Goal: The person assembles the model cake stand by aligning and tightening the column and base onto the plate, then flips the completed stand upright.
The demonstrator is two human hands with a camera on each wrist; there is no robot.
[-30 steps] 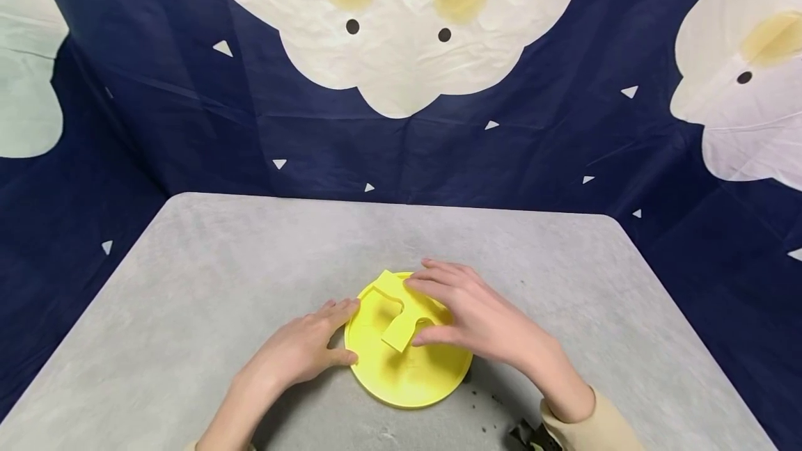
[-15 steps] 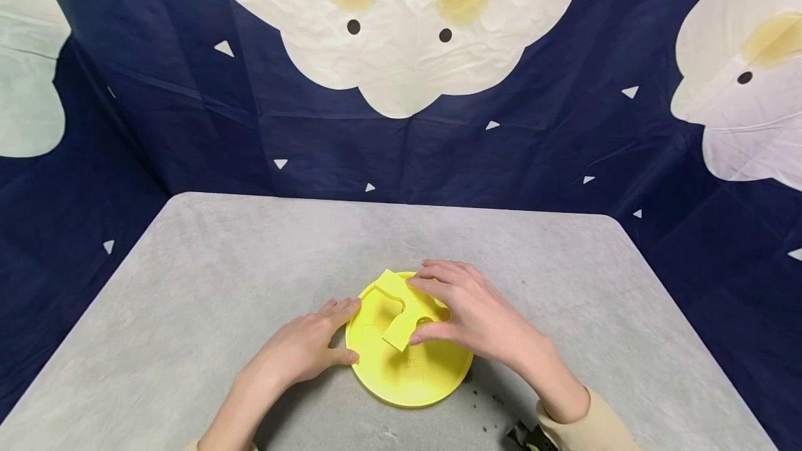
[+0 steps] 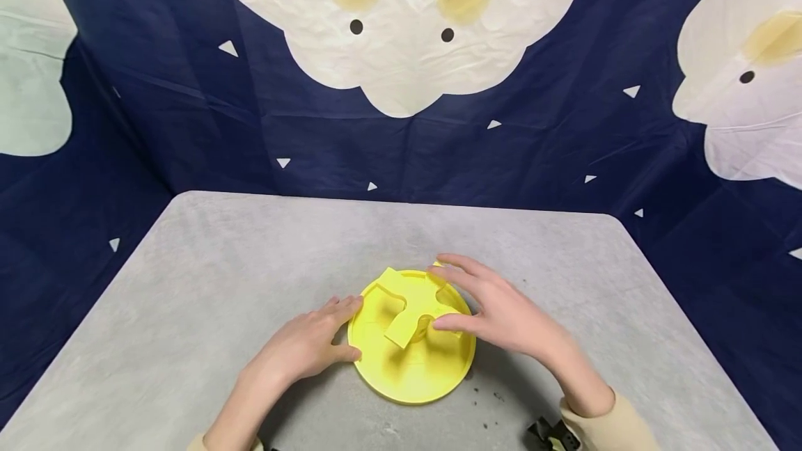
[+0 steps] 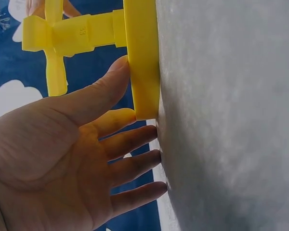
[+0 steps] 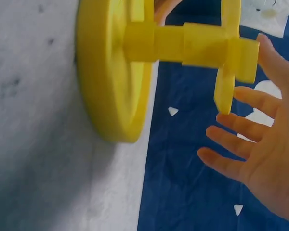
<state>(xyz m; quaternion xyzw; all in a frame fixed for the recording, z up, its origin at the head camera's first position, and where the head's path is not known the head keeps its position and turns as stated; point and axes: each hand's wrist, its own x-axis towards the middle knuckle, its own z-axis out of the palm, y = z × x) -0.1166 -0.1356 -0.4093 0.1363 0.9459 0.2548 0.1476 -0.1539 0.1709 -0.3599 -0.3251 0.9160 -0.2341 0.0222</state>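
Observation:
A round yellow base with a raised rim lies flat on the table. From its centre rises a yellow post topped by a four-armed yellow cross. At the base's left edge my left hand rests with fairly straight, spread fingers. Its thumb touches the rim. My right hand is at the right side of the cross, thumb and fingers parted. In the right wrist view, the thumb and fingertips are at or very near the cross arms; firm contact is unclear. The other fingers are loosely spread.
The grey table extends around the base. Small dark specks lie to its right. A black device sits by the right sleeve. A dark blue cloth with white cloud prints hangs behind and along the sides.
My right hand has shifted right from across the cross to its right side, with thumb and fingers farther apart. More of the cross shows now. The left hand stays on the base's edge.

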